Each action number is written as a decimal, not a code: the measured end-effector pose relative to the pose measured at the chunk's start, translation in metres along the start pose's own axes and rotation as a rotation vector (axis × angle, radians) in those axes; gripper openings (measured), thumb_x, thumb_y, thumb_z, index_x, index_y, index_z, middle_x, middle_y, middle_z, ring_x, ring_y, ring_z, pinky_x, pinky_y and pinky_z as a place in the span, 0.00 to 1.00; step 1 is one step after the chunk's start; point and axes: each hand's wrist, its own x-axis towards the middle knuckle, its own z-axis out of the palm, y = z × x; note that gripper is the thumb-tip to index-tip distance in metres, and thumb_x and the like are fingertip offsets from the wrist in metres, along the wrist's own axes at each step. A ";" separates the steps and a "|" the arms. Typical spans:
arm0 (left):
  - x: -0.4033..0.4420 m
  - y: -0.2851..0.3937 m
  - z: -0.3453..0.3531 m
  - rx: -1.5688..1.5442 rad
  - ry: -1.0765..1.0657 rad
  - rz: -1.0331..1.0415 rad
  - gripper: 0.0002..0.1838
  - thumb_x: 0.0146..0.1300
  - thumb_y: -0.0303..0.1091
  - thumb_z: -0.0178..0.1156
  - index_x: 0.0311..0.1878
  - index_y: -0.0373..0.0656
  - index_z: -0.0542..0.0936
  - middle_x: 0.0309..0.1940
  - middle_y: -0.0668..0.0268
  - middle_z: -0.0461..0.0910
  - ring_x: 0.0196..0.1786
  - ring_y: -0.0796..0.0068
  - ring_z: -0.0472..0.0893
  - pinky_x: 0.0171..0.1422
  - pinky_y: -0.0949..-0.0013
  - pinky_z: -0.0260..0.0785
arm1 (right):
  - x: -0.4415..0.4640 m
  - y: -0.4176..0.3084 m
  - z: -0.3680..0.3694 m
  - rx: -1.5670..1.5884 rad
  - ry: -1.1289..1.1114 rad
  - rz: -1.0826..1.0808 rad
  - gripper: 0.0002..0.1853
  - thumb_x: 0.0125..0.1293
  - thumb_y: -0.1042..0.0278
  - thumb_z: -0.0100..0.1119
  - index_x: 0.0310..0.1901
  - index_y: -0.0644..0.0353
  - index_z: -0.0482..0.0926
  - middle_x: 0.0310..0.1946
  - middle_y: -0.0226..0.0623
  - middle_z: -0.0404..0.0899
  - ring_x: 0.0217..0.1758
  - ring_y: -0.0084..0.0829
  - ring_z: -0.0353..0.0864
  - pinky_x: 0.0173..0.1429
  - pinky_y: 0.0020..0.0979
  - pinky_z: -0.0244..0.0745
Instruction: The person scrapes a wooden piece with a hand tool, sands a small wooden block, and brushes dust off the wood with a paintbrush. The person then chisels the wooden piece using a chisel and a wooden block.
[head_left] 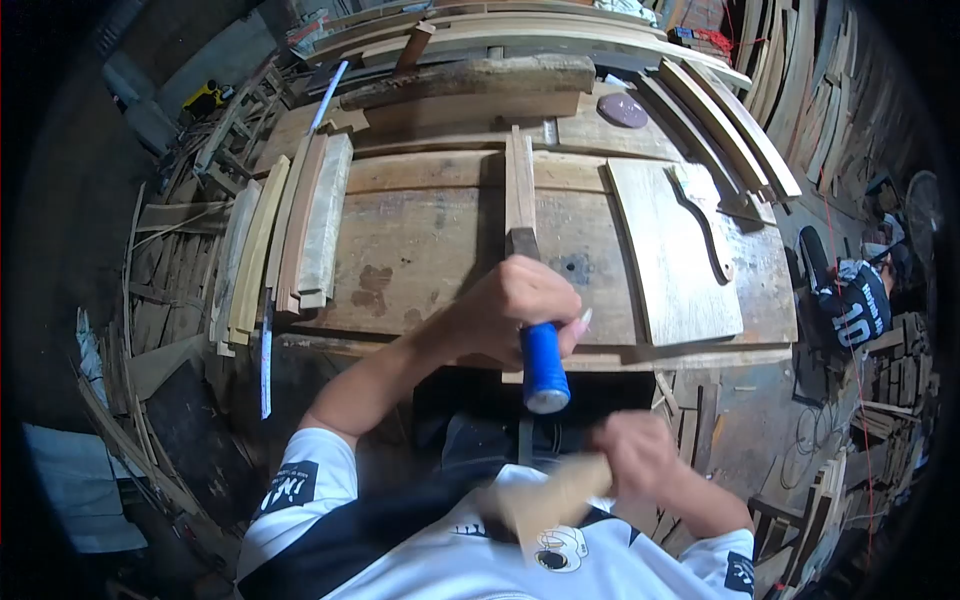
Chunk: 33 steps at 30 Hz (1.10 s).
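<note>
My left hand is closed around a tool with a blue handle, whose end points toward my body. The tool's far end is hidden behind my fist, near a narrow wooden strip that lies lengthwise on the workbench. Lower down, in front of my shirt, my right hand grips a pale wooden mallet, blurred by motion. The mallet and the blue handle are apart.
A pale board with a brush on it lies on the bench's right side. Wood strips line the left. At the back are a rough plank and a round disc. Another person is at the far right.
</note>
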 end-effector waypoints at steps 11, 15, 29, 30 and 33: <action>-0.003 -0.006 -0.002 0.015 -0.015 0.011 0.11 0.52 0.21 0.64 0.21 0.41 0.71 0.17 0.60 0.69 0.20 0.55 0.75 0.27 0.58 0.70 | 0.003 -0.001 0.000 0.004 -0.053 0.106 0.17 0.51 0.66 0.73 0.33 0.65 0.75 0.25 0.37 0.75 0.23 0.37 0.80 0.24 0.35 0.75; -0.003 -0.007 -0.001 -0.006 -0.014 0.025 0.12 0.53 0.22 0.65 0.21 0.41 0.71 0.16 0.60 0.69 0.20 0.55 0.76 0.27 0.58 0.70 | 0.000 0.001 -0.006 -0.035 -0.128 0.134 0.17 0.53 0.68 0.73 0.37 0.68 0.76 0.29 0.41 0.79 0.23 0.38 0.80 0.24 0.38 0.74; 0.004 -0.024 -0.009 0.010 -0.034 0.024 0.12 0.56 0.24 0.65 0.21 0.41 0.71 0.16 0.60 0.69 0.19 0.56 0.75 0.26 0.59 0.69 | 0.002 0.030 0.007 -0.209 -0.077 0.099 0.16 0.44 0.68 0.68 0.33 0.65 0.73 0.26 0.36 0.71 0.22 0.36 0.76 0.25 0.35 0.74; 0.006 -0.026 -0.010 -0.026 -0.013 0.027 0.13 0.56 0.24 0.65 0.20 0.41 0.71 0.15 0.61 0.69 0.19 0.56 0.74 0.26 0.59 0.69 | 0.004 0.028 0.003 -0.171 -0.025 0.021 0.17 0.46 0.66 0.71 0.33 0.65 0.73 0.25 0.36 0.71 0.21 0.36 0.76 0.25 0.35 0.73; 0.004 -0.028 -0.007 -0.017 -0.008 0.036 0.13 0.56 0.24 0.65 0.20 0.42 0.71 0.15 0.61 0.69 0.19 0.57 0.75 0.26 0.58 0.69 | 0.000 0.029 0.011 -0.115 0.018 0.022 0.21 0.49 0.62 0.76 0.32 0.64 0.72 0.24 0.37 0.72 0.21 0.35 0.76 0.25 0.34 0.73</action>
